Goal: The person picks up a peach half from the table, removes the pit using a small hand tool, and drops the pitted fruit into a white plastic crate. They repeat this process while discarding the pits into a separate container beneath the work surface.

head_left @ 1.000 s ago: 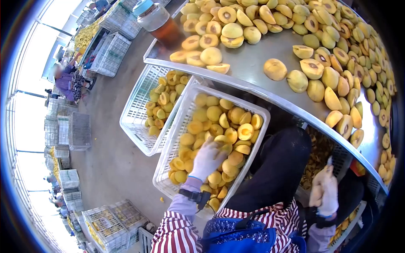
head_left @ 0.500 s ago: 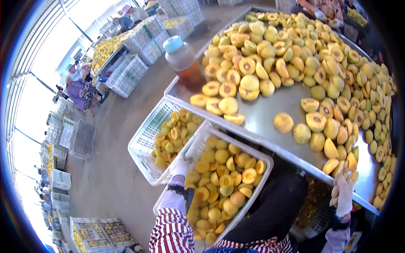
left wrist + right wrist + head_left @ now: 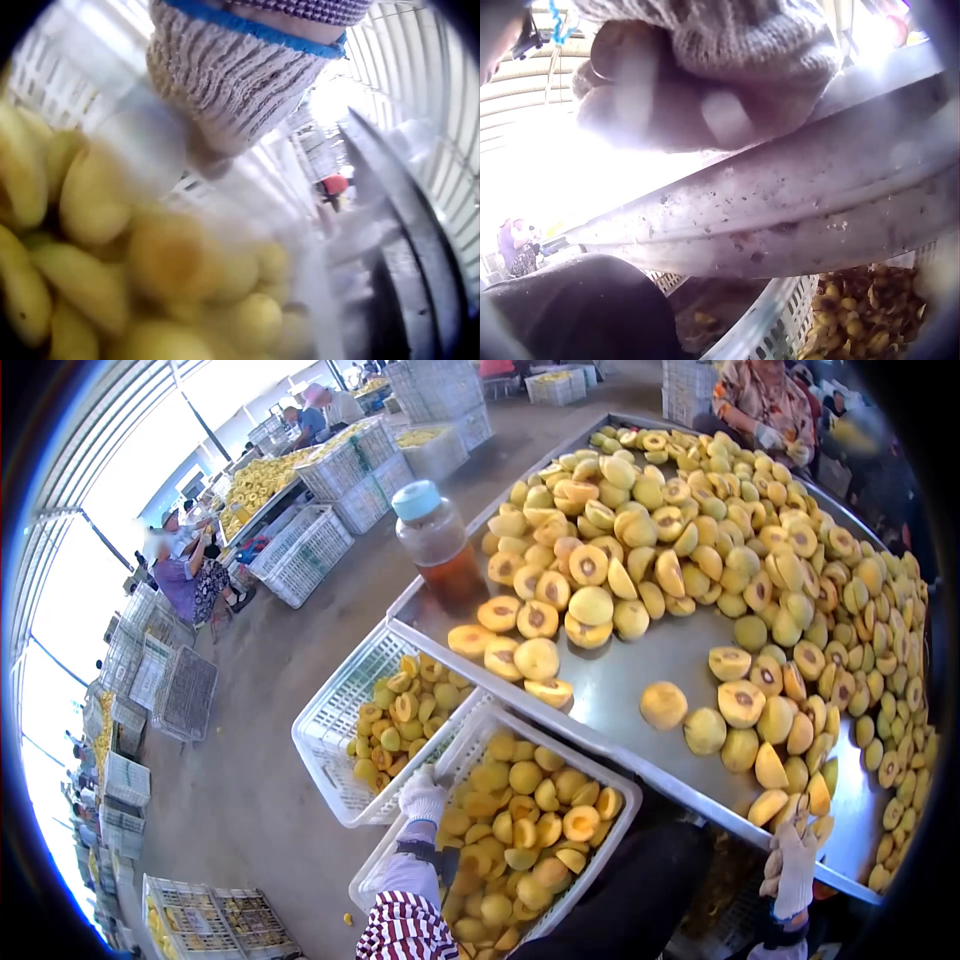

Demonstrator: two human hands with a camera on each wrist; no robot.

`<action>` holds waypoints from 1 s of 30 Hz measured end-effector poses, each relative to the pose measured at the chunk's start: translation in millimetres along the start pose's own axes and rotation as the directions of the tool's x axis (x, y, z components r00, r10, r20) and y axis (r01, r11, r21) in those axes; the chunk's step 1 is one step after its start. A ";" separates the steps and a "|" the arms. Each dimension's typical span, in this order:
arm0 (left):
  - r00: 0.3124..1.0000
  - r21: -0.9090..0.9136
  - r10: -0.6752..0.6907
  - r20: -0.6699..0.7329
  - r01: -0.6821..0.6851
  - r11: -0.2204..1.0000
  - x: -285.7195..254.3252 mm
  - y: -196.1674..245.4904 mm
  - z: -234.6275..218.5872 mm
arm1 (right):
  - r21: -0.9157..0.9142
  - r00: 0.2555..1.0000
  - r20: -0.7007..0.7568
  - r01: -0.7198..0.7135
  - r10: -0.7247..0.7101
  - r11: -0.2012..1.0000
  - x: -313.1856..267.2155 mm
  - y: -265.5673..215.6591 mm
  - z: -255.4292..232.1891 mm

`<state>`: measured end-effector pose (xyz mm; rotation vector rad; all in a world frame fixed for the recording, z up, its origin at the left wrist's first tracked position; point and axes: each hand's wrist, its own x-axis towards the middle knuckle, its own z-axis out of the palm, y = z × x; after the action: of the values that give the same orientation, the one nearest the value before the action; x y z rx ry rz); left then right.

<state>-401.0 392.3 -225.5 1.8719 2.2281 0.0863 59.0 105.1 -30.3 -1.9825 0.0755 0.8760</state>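
Note:
My gloved left hand [image 3: 422, 797] grips the far left rim of the near white basket [image 3: 620, 780], which is full of pitted yellow peach halves [image 3: 520, 810]. In the left wrist view the left hand [image 3: 240, 82] sits on white plastic above the peach halves [image 3: 172, 255]. My gloved right hand [image 3: 795, 855] is up at the front edge of the steel table [image 3: 640, 660], just below some cut peaches [image 3: 775, 800]. In the right wrist view the right hand [image 3: 705, 75] has curled fingers above the table edge [image 3: 795, 202]; a short blade seen in it earlier is hidden.
A second white basket [image 3: 330, 710] of peach halves stands left of the near one. A big pile of peaches [image 3: 700, 540] and a jar of brown liquid [image 3: 437, 545] are on the table. Under the table is a basket of pits [image 3: 855, 315]. Crate stacks [image 3: 330, 470] and people stand behind.
My left hand left the peaches in the near basket and went to its far left rim. My right hand rose from my lap to the table edge. The head view tilted up.

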 end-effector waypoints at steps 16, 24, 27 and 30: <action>0.997 0.038 0.038 0.066 -0.040 0.998 8.8 -0.9 6.4 | -0.081 0.997 0.014 0.070 -0.070 0.994 5.7 8.0 -8.0; 0.984 0.016 -0.055 0.167 0.054 0.998 -5.2 11.1 -9.2 | -0.021 0.988 0.112 0.112 -0.109 0.994 -0.7 3.6 -4.9; 0.997 -0.034 0.041 0.062 -0.039 0.999 -25.3 4.8 -13.4 | -0.029 0.993 0.038 0.116 -0.115 0.993 0.9 5.2 0.7; 0.998 0.000 0.007 0.065 -0.007 1.000 -0.9 -5.8 3.1 | -0.053 0.996 0.016 0.087 -0.086 0.995 -2.2 -3.5 8.1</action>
<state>-405.8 390.0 -229.5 1.8558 2.1790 0.0262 54.3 112.7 -28.8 -2.0141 -0.0415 0.8430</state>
